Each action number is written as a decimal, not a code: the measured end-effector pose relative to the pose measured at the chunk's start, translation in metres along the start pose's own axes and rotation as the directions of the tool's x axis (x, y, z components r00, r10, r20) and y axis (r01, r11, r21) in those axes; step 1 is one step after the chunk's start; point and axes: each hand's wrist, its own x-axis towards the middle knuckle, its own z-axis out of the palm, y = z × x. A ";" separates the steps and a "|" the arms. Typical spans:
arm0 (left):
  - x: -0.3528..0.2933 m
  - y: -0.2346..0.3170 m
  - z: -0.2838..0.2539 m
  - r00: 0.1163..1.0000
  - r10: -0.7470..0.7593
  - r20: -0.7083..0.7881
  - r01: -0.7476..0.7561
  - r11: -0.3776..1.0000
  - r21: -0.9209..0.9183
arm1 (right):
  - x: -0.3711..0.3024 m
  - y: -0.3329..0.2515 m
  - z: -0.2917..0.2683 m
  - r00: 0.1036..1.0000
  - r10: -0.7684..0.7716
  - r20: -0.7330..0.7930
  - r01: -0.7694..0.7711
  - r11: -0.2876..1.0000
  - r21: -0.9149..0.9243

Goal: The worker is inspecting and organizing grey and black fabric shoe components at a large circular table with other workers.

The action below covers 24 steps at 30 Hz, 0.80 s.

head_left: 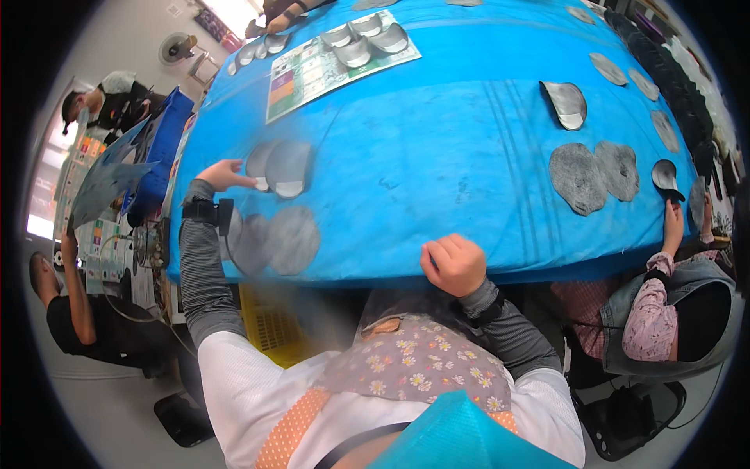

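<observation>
At the near-left corner of the blue table (437,156), the person's left hand (225,175) reaches forward with fingers extended and partly spread, fingertips touching the left edge of a pair of grey insole-shaped pieces (280,166) that lie overlapped. The hand is open rather than clenched, and nothing is pinched between thumb and fingers as far as the blurred view shows. The pieces lie just to the right of the fingertips, their long axes running roughly away from the person, with lighter ends pointing back toward the table's near edge. Below them, closer to the person and just right of the left forearm, a second pair of darker grey felt-like pieces (275,241) rests near the edge, also overlapping.

The right hand (453,264) sits at the near edge of the table, well apart from both pairs, curled into a loose fist with the knuckles up; it appears to hold nothing, though the palm is hidden. The left hand is plainly the nearer one to the grey pieces.

Farther out, a printed sheet (312,74) carries several more grey moulded pieces. Across the table to the right lie two rough grey ovals (594,173), and a co-worker's hand (672,223) in a pink patterned sleeve touches a small dark piece (666,176).
</observation>
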 end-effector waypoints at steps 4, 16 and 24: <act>0.066 0.047 -0.045 0.985 0.072 -0.156 -0.066 0.997 0.039 | -0.001 0.002 0.000 1.000 0.025 -0.004 -0.025 1.000 0.001; 0.251 0.271 0.005 0.816 -0.186 -0.547 -0.132 0.862 -0.490 | 0.001 0.006 -0.003 0.999 0.012 -0.033 -0.012 1.000 0.001; 0.296 0.316 0.034 0.688 -0.506 -0.520 0.057 0.752 -0.656 | -0.002 0.016 -0.005 1.000 -0.013 -0.026 0.013 1.000 0.009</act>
